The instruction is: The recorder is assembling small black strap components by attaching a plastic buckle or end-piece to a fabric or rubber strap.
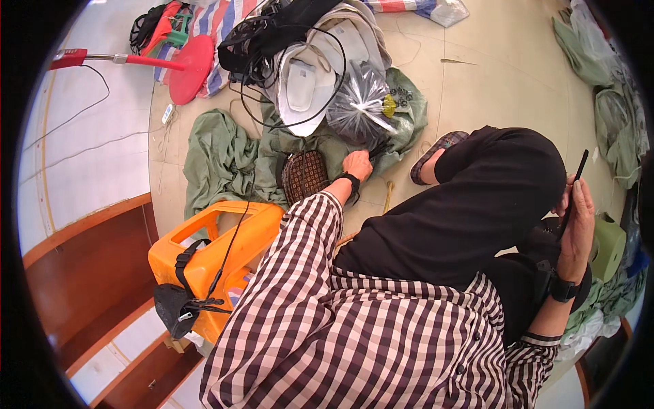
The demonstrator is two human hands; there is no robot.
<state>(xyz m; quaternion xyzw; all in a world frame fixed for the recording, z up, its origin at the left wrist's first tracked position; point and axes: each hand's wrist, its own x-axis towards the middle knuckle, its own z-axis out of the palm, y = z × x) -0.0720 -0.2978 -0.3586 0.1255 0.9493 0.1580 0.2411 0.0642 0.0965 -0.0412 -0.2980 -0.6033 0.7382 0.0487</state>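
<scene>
My left hand (357, 165) reaches down to the floor with its fingers curled over the edge of a green woven sack (409, 109). Dark strands show by its fingertips, but what it grips is hidden. Close by that wrist lies a brown patterned pouch (304, 178). Just beyond the hand rests a clear plastic bag of dark contents (357, 102), tied with a white knot. Off to the right, my right hand (579, 211) is raised beside my knee. It holds a thin black phone (581, 165), seen edge-on.
An orange plastic stool (228, 238) with a black pouch (176, 310) strapped to it lies at the left. White padded items (300, 85) and black cables are piled ahead. A red round-based stand (191, 69) is at the far left. Green sacks (616, 129) line the right.
</scene>
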